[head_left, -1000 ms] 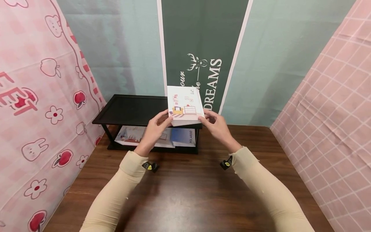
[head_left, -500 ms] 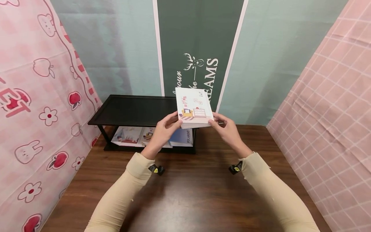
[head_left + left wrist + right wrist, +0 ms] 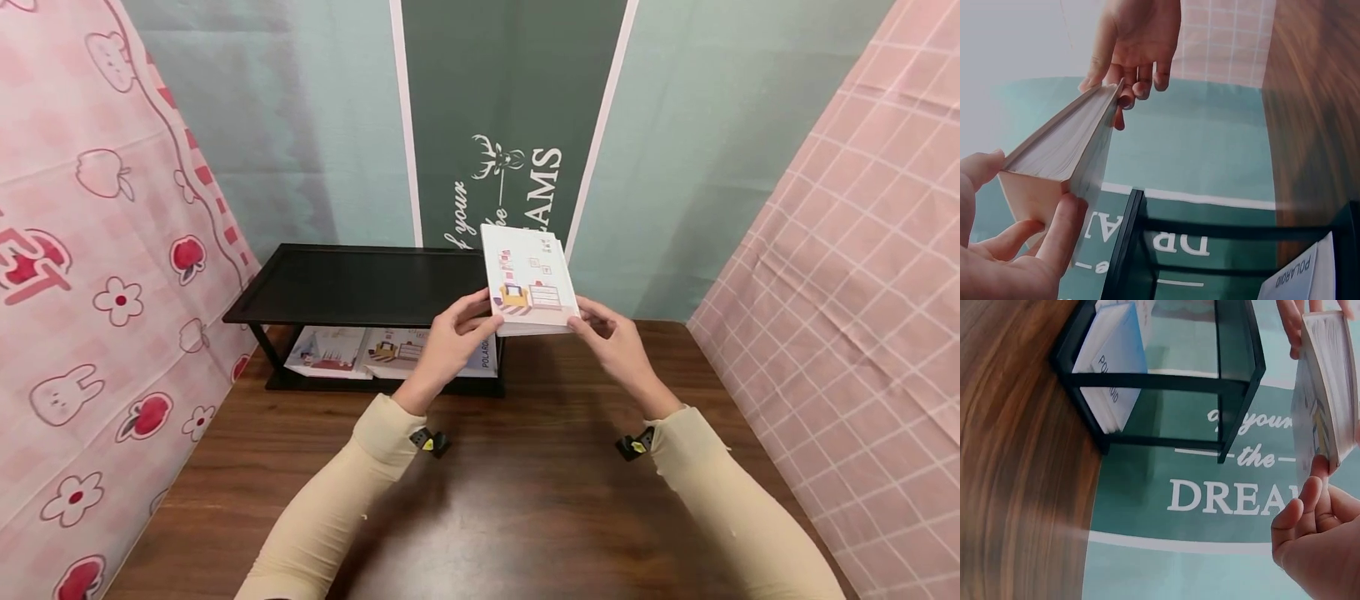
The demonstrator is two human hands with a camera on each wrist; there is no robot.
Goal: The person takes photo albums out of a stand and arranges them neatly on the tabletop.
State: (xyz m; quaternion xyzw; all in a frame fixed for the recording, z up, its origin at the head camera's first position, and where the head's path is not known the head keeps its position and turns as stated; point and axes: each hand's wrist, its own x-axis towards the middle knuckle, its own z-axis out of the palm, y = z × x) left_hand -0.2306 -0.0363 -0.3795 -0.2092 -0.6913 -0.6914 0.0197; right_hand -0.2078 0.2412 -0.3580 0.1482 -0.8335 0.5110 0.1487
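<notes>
A thick white book (image 3: pixel 528 279) with a drawn room on its cover is held up between both hands, over the right end of a black two-tier rack (image 3: pixel 367 283). My left hand (image 3: pixel 453 342) grips the book's near left corner, thumb on the cover and fingers beneath. At the near right corner, my right hand (image 3: pixel 613 346) pinches it likewise. Page edges of the book (image 3: pixel 1060 140) show in the left wrist view. On the rack's lower tier lie two illustrated books, one on the left (image 3: pixel 327 350) and one in the middle (image 3: pixel 390 348), plus a blue "POLAROID" book (image 3: pixel 482 360), partly hidden by my left hand.
The rack stands on a brown wooden table (image 3: pixel 517 492), near its back edge. Behind hangs a green cloth (image 3: pixel 517 83) with white lettering. Pink patterned cloths flank the table, on the left (image 3: pixel 112 350) and right (image 3: pixel 832 275).
Both hands have carried the book rightward in the head view, past the rack's right end. More of the rack's top and of the middle book below is uncovered.
</notes>
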